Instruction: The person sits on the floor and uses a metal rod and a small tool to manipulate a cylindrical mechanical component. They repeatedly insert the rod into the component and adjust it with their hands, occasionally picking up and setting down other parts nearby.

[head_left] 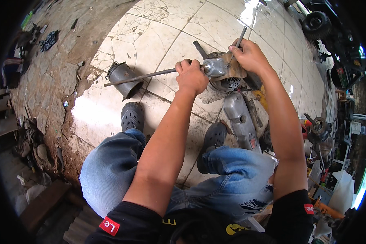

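Observation:
My left hand (192, 76) is closed around one end of a long dark metal bar (148, 76), which stretches out to the left. That end meets a silver cylindrical metal part (215, 67) beside my knuckles. My right hand (250, 57), fingers closed, grips a thin metal rod (242, 35) that points up and away. Its lower end comes down by a brownish metal piece (236, 72) behind the silver part. Both parts rest over a larger machine assembly (221, 85) on the tiles, mostly hidden beneath them.
A dark metal cylinder (125, 81) stands by my left shoe (132, 115). Near my right shoe (215, 134) lies a long grey metal cover (240, 118). At the right are a black wheel (316, 26) and cluttered parts (319, 128). Rough bare ground (55, 77) borders the tiles.

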### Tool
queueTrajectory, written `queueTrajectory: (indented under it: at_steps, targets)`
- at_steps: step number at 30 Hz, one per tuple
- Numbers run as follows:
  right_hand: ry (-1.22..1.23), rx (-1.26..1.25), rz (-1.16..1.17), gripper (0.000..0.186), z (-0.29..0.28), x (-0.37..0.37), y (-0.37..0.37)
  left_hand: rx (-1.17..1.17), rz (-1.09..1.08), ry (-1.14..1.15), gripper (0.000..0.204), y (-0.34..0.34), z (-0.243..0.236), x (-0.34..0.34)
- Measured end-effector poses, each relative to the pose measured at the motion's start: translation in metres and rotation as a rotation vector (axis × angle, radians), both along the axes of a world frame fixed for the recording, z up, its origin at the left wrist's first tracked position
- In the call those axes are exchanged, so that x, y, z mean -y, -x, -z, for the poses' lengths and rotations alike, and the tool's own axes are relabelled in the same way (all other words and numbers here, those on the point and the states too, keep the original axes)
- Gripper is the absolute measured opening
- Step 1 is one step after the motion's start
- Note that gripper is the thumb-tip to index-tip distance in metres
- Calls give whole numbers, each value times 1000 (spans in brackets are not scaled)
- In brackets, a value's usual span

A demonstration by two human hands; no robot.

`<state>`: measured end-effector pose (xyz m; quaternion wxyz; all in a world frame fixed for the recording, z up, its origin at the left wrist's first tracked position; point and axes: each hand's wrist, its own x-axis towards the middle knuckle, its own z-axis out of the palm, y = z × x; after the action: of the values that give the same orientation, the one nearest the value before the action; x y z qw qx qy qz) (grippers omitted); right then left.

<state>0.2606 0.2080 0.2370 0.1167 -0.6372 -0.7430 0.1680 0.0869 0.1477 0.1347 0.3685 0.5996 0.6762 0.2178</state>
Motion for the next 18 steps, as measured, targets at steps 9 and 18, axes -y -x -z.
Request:
queueTrajectory:
  at_steps: [9, 18]
  targets:
    - [-14, 14, -64, 30, 15, -2, 9, -18, 5, 4, 29, -3, -1, 2]
    - [125, -57, 52, 38, 2, -6, 5, -7, 8, -2, 30, 0, 0, 2]
